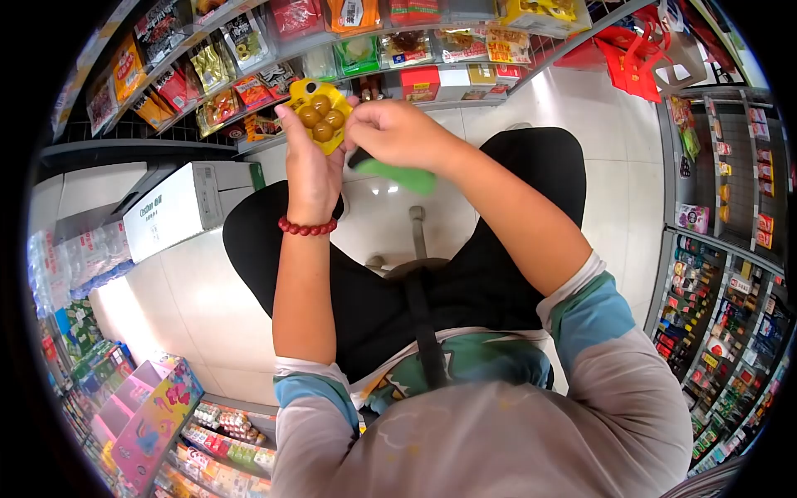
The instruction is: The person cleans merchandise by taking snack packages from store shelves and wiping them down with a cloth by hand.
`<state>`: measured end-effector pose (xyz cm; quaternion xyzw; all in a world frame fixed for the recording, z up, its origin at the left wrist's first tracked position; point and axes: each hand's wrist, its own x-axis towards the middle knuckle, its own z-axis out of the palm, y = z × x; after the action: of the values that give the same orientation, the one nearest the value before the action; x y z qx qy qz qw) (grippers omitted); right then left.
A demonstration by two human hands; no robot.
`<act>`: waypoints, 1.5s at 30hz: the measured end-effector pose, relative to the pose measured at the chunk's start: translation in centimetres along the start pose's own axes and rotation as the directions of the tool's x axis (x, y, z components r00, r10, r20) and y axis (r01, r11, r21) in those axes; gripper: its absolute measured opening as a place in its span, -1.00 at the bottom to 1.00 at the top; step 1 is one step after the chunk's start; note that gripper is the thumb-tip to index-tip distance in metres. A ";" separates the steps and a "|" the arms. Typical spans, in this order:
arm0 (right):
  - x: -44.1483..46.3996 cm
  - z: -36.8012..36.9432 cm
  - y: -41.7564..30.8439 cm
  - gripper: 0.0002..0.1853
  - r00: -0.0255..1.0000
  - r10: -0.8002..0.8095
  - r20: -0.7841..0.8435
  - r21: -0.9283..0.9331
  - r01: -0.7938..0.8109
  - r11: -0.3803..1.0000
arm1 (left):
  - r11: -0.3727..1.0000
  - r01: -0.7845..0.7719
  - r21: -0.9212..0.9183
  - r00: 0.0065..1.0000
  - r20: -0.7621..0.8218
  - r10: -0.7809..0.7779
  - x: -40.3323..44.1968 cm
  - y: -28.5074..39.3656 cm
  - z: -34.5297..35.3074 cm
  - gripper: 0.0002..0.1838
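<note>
A yellow packet (pixel 322 116) with round brown balls shown on its front is held up before the snack shelf. My left hand (pixel 309 158) holds it from below and the left side, with a red bead bracelet (pixel 307 227) on the wrist. My right hand (pixel 390 137) is curled at the packet's right edge. From under that hand hangs a green object (pixel 398 176), blurred, with a dark end; its upper part is hidden by the fingers.
Snack packets (pixel 357 51) fill the shelves ahead. A white carton (pixel 170 212) stands at the left, a pink display box (pixel 141 415) at the lower left. Red bags (pixel 633 62) hang at the upper right, above shelves of goods (pixel 722 315).
</note>
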<state>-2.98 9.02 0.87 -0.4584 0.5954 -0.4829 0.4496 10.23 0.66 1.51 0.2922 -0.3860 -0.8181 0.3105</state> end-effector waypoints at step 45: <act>0.7 -1.9 -0.5 -0.61 0.993 0.111 0.042 0.465 -0.118 0.878 | 0.976 0.031 0.215 0.988 0.141 -0.062 -1.1 -0.4 -0.5 -0.52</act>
<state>-4.86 8.61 1.54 -0.3045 0.4847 -0.5812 0.5784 11.15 1.42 1.20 0.2717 -0.4861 -0.7984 0.2290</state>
